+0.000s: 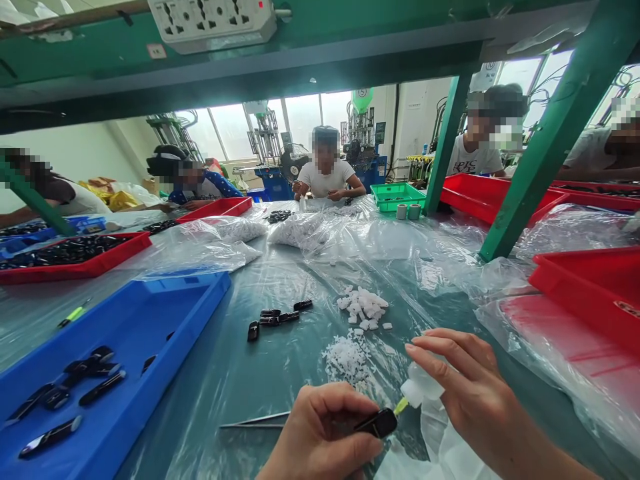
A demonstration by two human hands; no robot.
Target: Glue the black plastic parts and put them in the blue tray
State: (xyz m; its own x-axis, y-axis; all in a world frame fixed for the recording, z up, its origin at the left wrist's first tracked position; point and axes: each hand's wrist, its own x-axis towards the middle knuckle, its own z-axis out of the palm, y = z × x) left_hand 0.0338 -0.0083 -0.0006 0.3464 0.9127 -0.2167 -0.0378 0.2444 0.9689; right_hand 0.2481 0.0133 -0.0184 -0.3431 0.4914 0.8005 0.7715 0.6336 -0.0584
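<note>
My left hand (325, 430) pinches a small glossy black plastic part (378, 423) between thumb and fingers, low in the middle of the view. A yellow-green tip (401, 405) shows at the part's right end, against some crumpled white thin material (414, 392). Above this material is my right hand (475, 383), its visible fingers stretched out; its thumb is hidden. More of the thin white sheet (440, 433) lies under the right palm. Just beyond the hands are a pile of tiny white bits (347, 359) and a heap of larger white pieces (364, 307).
Several black parts (270, 320) lie mid-table. Metal tweezers (255, 423) rest beside my left hand. A blue tray (165, 373) holding black parts stands left; a red tray (590, 280) is right. Green posts (545, 147) and an overhead shelf (320, 40) frame the table. Several people sit beyond.
</note>
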